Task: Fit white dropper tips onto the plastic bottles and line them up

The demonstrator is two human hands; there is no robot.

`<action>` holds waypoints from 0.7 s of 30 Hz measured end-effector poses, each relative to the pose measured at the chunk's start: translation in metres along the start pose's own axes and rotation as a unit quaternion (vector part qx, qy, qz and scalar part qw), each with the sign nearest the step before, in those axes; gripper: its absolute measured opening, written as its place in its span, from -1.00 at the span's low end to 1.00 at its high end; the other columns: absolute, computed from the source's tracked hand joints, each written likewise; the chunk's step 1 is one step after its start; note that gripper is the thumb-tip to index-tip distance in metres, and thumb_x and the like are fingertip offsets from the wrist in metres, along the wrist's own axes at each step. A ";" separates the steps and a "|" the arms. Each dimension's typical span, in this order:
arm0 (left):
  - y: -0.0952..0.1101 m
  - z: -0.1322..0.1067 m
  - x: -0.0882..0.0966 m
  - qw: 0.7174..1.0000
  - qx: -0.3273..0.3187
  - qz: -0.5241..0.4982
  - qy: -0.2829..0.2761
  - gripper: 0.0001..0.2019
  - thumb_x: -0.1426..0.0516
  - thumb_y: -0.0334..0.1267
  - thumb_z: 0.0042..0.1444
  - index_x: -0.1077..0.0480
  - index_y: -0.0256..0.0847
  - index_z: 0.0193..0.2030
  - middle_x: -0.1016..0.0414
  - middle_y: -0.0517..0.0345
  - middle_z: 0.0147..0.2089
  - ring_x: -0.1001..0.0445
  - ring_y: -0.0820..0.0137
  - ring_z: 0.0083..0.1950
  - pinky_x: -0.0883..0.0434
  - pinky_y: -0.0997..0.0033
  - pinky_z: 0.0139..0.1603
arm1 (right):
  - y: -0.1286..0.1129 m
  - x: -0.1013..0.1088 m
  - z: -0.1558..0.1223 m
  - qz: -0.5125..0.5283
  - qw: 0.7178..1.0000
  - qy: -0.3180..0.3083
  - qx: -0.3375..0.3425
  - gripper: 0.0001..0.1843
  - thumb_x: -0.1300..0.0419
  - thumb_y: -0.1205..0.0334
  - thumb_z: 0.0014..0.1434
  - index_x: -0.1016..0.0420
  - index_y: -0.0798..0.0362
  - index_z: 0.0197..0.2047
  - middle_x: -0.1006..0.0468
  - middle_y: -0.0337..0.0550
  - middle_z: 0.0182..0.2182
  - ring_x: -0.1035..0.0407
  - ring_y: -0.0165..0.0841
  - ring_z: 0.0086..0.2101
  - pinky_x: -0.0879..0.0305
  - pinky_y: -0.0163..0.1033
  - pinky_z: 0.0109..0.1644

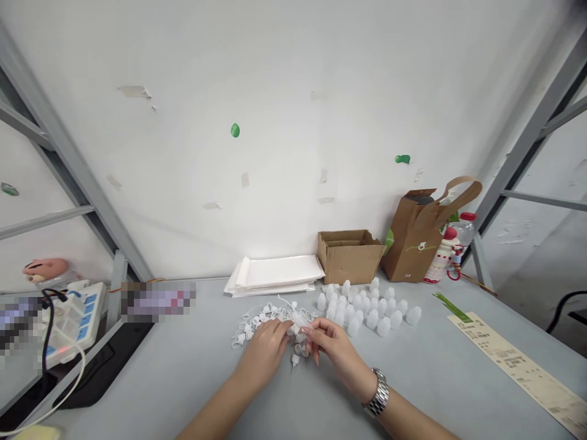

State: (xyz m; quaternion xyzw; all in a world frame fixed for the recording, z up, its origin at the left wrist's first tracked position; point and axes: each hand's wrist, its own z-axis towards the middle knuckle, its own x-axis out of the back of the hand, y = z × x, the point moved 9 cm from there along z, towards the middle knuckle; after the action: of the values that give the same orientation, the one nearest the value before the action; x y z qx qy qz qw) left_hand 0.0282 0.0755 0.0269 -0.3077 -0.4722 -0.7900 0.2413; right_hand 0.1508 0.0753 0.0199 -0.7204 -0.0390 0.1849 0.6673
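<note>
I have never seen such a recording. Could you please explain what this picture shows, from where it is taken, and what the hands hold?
There is no machine here. A person wears one camera on the head, looking forward and down, so the left hand and right hand, with a wristwatch, are the wearer's own. They work over a grey table. Their fingertips meet on a small white plastic piece beside a pile of similar pieces; which hand grips it is unclear. To the right stand small white bottles. Behind lie white sheets, an open cardboard box and a brown paper bag.
</note>
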 end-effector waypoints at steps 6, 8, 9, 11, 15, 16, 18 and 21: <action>-0.002 0.001 0.006 1.000 -0.002 0.007 0.018 -0.80 -0.06 -0.26 0.07 -0.44 -0.06 -0.16 -0.48 0.07 -0.29 -0.40 0.18 -0.20 -0.27 0.21 -0.13 | -0.001 -0.001 0.000 -0.008 1.000 0.001 -0.002 -0.58 -0.26 -0.11 -0.09 -0.34 0.12 -0.49 -0.44 -0.28 -0.65 -0.19 -0.52 -0.68 -0.09 -0.37 -0.53; -0.001 0.002 0.010 0.999 0.000 0.031 0.021 -0.79 -0.05 -0.24 0.09 -0.42 -0.07 -0.14 -0.48 0.06 -0.25 -0.40 0.20 -0.18 -0.29 0.22 -0.12 | -0.001 0.000 0.000 -0.010 1.000 0.000 0.000 -0.57 -0.26 -0.11 -0.09 -0.35 0.12 -0.50 -0.44 -0.29 -0.65 -0.19 -0.52 -0.69 -0.10 -0.37 -0.53; 0.000 0.003 0.012 0.999 0.002 0.046 0.021 -0.78 -0.03 -0.23 0.11 -0.41 -0.08 -0.12 -0.48 0.07 -0.23 -0.41 0.21 -0.16 -0.30 0.23 -0.11 | -0.001 0.000 0.000 -0.011 1.000 -0.001 0.000 -0.57 -0.26 -0.12 -0.08 -0.34 0.12 -0.50 -0.44 -0.29 -0.66 -0.20 -0.52 -0.68 -0.10 -0.36 -0.53; 0.003 0.005 0.019 0.997 0.014 0.073 0.019 -0.76 0.02 -0.21 0.14 -0.39 -0.10 -0.10 -0.47 0.08 -0.22 -0.41 0.25 -0.16 -0.31 0.26 -0.11 | -0.001 0.000 0.001 -0.010 1.000 0.000 -0.001 -0.57 -0.26 -0.12 -0.09 -0.34 0.11 -0.50 -0.44 -0.29 -0.66 -0.20 -0.51 -0.68 -0.10 -0.36 -0.53; 0.001 0.007 0.028 0.989 0.091 0.108 -0.035 -0.73 0.06 -0.12 0.15 -0.40 -0.12 -0.17 -0.47 0.16 -0.41 -0.42 0.31 -0.32 -0.29 0.38 -0.30 | -0.002 0.000 0.000 -0.011 1.000 0.000 -0.002 -0.58 -0.26 -0.11 -0.09 -0.35 0.11 -0.51 -0.43 -0.28 -0.65 -0.20 -0.50 -0.67 -0.09 -0.36 -0.54; 0.000 0.006 0.027 0.986 0.106 0.113 -0.063 -0.73 0.04 -0.09 0.13 -0.41 -0.13 -0.25 -0.46 0.18 -0.45 -0.42 0.32 -0.36 -0.27 0.40 -0.35 | -0.002 0.000 -0.001 -0.012 1.000 -0.001 -0.003 -0.59 -0.26 -0.10 -0.09 -0.35 0.11 -0.51 -0.43 -0.28 -0.65 -0.20 -0.50 -0.67 -0.10 -0.36 -0.54; -0.003 0.004 0.023 0.978 0.129 0.123 -0.113 -0.75 -0.02 -0.04 0.07 -0.40 -0.14 -0.39 -0.46 0.20 -0.47 -0.40 0.34 -0.40 -0.21 0.43 -0.41 | -0.002 -0.001 -0.001 -0.012 1.000 -0.001 -0.005 -0.60 -0.27 -0.09 -0.09 -0.34 0.11 -0.51 -0.42 -0.28 -0.65 -0.20 -0.50 -0.67 -0.10 -0.36 -0.54; -0.005 0.000 0.016 0.971 0.131 0.137 -0.149 -0.79 -0.11 -0.07 -0.03 -0.37 -0.16 -0.46 -0.47 0.19 -0.43 -0.41 0.33 -0.37 -0.18 0.44 -0.41 | -0.002 -0.001 -0.001 -0.013 1.000 0.000 -0.005 -0.59 -0.27 -0.10 -0.10 -0.34 0.11 -0.51 -0.42 -0.28 -0.65 -0.20 -0.50 -0.67 -0.10 -0.36 -0.54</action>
State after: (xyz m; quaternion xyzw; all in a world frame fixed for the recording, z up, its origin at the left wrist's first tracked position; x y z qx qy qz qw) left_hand 0.0137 0.0759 0.0358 -0.4490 -0.5558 -0.6259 0.3125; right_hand 0.1508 0.0742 0.0218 -0.7233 -0.0493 0.1766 0.6657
